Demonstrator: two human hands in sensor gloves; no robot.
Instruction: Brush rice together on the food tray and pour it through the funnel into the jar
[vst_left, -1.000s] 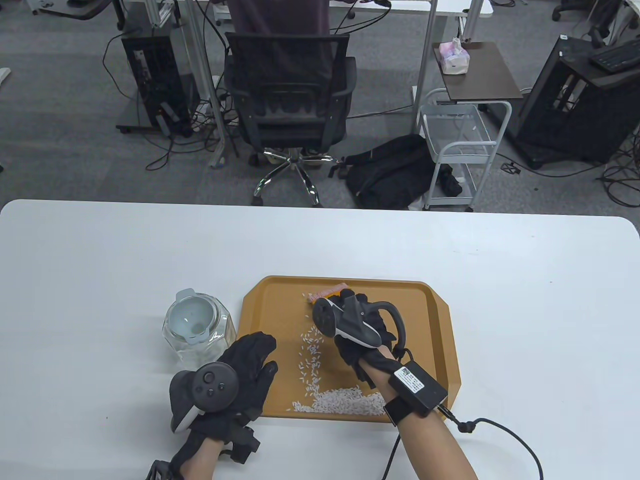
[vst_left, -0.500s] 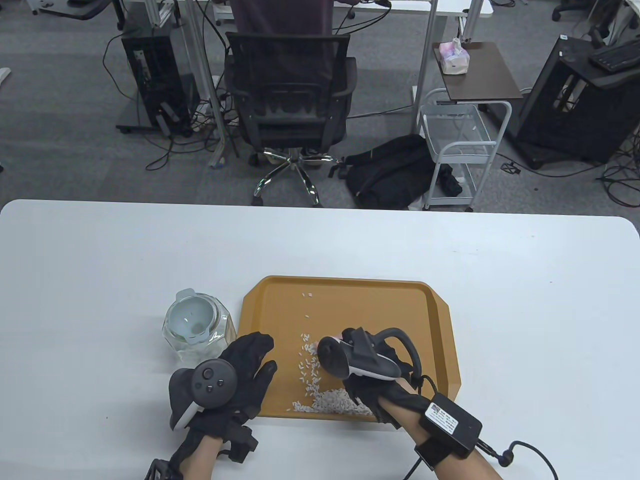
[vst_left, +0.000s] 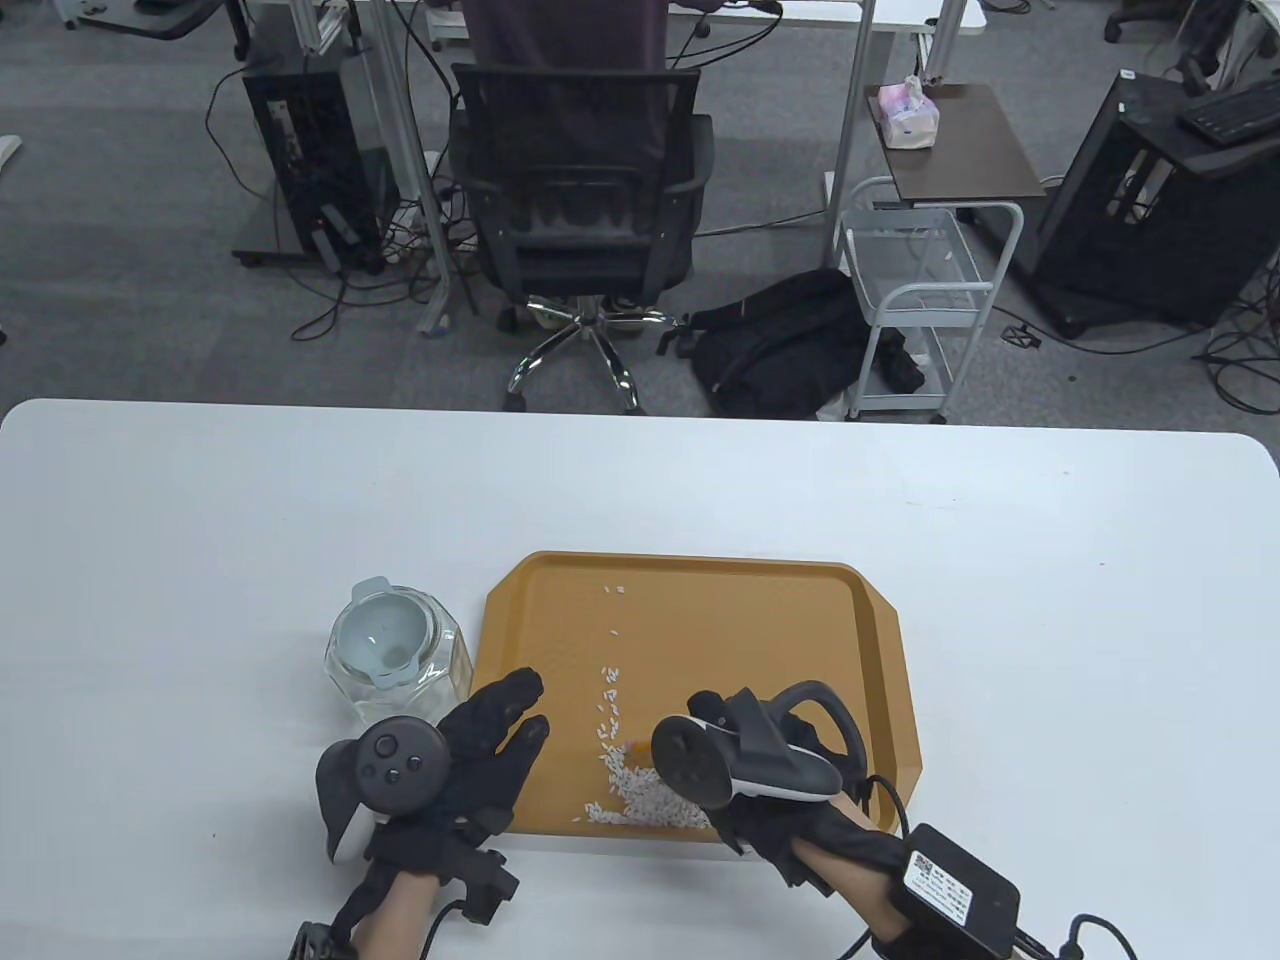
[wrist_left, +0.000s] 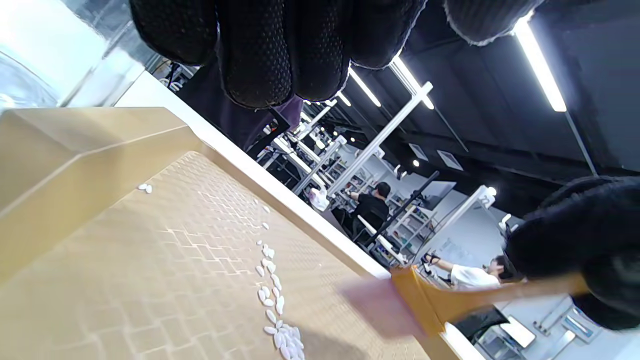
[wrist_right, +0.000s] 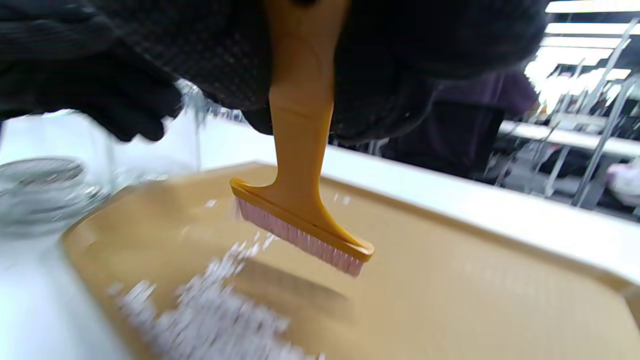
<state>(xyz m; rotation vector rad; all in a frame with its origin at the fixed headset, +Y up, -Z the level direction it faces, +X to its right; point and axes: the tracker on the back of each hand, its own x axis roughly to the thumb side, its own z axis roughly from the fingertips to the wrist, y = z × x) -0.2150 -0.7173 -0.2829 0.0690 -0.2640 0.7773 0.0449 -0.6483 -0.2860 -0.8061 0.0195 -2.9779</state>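
Brush (wrist_right: 300, 220): handle up, bristles down over the rice (vst_left: 655, 800).
Right hand (vst_left: 775, 800): grips the handle.
Left hand (vst_left: 470, 760): fingers straight, on the tray (vst_left: 760, 610) edge.

White rice grains (wrist_left: 272, 295) lie on the tan plastic tray (wrist_left: 150, 270); a blurry orange brush (wrist_left: 425, 305) hangs just above it.

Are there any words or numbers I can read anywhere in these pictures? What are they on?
None can be read.
Label on the black box at the right wrist: a square code and small print, too small to read.
Left tracker: only buttons, no letters.
Tissue pack on the far side table: print too blurred to read.
Tray, brush, jar: no writing shows.
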